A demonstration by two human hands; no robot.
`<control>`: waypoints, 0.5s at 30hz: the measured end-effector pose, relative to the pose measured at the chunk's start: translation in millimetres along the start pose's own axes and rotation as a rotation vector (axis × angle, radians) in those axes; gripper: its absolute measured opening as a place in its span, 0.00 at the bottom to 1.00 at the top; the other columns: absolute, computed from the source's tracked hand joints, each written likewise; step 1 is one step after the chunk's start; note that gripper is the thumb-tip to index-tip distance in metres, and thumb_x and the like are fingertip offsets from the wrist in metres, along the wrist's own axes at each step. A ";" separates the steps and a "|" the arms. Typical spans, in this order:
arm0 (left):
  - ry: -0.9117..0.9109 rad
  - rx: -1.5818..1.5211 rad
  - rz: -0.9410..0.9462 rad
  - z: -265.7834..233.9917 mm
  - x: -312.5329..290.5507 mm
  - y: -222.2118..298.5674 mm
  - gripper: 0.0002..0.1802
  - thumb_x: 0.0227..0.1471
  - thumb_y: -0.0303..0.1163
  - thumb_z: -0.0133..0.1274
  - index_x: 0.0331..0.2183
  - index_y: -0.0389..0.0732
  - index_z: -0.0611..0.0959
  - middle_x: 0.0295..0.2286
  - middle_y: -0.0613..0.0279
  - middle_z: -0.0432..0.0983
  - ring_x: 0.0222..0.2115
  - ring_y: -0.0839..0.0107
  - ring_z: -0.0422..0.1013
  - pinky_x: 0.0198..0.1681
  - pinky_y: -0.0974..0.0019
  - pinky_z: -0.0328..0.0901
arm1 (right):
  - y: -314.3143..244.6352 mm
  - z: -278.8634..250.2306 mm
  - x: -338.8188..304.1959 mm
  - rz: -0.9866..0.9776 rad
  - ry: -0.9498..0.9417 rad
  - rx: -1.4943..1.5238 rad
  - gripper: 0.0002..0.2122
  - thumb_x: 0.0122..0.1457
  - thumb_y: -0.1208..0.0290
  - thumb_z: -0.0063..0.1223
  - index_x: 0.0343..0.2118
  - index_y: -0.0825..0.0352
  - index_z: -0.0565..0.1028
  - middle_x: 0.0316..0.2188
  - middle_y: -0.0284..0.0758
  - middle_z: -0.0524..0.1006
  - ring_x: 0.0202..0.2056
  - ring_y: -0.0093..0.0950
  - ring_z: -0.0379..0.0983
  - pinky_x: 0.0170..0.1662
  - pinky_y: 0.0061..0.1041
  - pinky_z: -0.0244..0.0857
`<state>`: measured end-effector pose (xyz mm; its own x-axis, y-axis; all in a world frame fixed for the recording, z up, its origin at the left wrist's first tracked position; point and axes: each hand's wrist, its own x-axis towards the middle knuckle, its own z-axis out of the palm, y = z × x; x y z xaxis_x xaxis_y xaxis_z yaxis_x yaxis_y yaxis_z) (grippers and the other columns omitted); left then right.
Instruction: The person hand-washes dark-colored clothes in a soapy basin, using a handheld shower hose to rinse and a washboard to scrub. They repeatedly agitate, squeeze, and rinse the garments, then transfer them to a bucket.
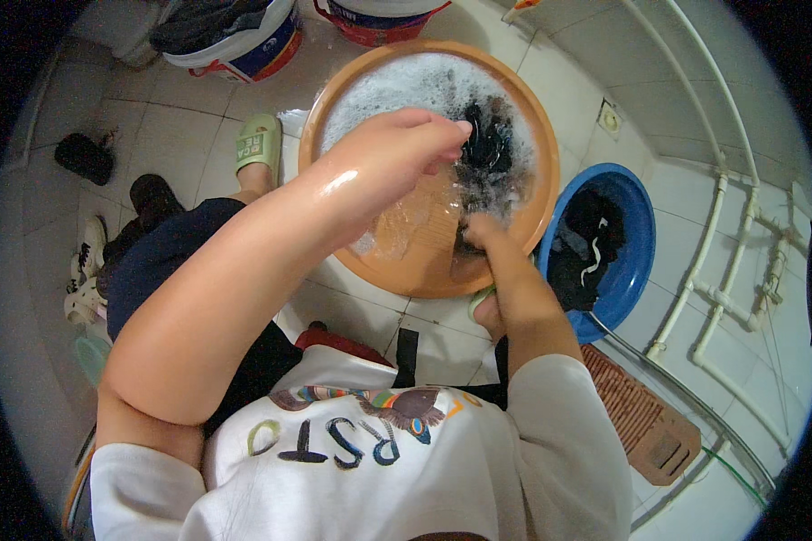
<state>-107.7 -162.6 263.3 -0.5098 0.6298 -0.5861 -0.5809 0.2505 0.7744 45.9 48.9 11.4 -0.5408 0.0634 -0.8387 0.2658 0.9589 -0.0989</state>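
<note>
A round orange basin (543, 117) on the floor holds water with white suds. Soaked black cloth (489, 144) lies in the suds at its right side. My left hand (424, 142) reaches over the middle of the basin, its fingers curled closed at the left edge of this cloth; the exact grip is partly hidden. Lower in the basin, near its front right, my right hand (484, 230) is closed on a dark part of the cloth at the waterline. That hand is slightly blurred. Below my left forearm, the basin's ridged orange surface shows through the water.
A blue basin (642, 243) with dark clothes stands close at the right. Beyond it run white wall pipes (713, 225). A brown washboard (645, 419) lies at the lower right. Two buckets (271, 50) stand at the back, one heaped with dark cloth. Shoes (88, 252) lie left.
</note>
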 end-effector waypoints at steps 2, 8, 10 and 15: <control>-0.015 -0.012 0.004 3.6 4.4 2.6 0.18 0.48 0.46 0.46 0.36 0.43 0.76 0.35 0.65 0.72 0.36 0.75 0.65 0.41 0.70 0.57 | 47.1 25.4 26.5 -0.041 0.166 0.222 0.17 0.43 0.71 0.48 0.40 0.67 0.71 0.34 0.43 0.74 0.36 0.37 0.71 0.36 0.35 0.67; 0.068 0.186 0.133 0.1 26.1 -16.4 0.18 0.45 0.41 0.50 0.37 0.39 0.75 0.31 0.61 0.72 0.31 0.73 0.65 0.36 0.70 0.60 | 10.1 -101.6 -103.7 0.044 0.510 1.304 0.15 0.45 0.78 0.45 0.40 0.71 0.69 0.27 0.36 0.73 0.18 0.24 0.67 0.18 0.20 0.64; 0.090 0.284 0.234 4.0 37.3 -28.3 0.21 0.42 0.38 0.52 0.39 0.37 0.74 0.32 0.54 0.73 0.32 0.64 0.69 0.38 0.65 0.62 | -12.8 -138.4 -162.8 -0.073 0.624 1.487 0.14 0.44 0.80 0.44 0.37 0.71 0.70 0.24 0.34 0.72 0.18 0.23 0.66 0.18 0.19 0.63; 0.064 0.892 0.435 15.5 37.0 -43.7 0.35 0.36 0.37 0.58 0.47 0.37 0.66 0.39 0.46 0.68 0.43 0.51 0.64 0.45 0.60 0.60 | -58.6 -188.3 -288.1 -0.513 0.951 1.648 0.12 0.43 0.84 0.44 0.34 0.69 0.70 0.24 0.34 0.73 0.21 0.24 0.69 0.22 0.18 0.62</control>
<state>-91.4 -138.8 211.4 -0.6136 0.7638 -0.2002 0.3414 0.4852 0.8050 35.9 26.5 359.7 -0.8256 0.5513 -0.1200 0.0251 -0.1767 -0.9840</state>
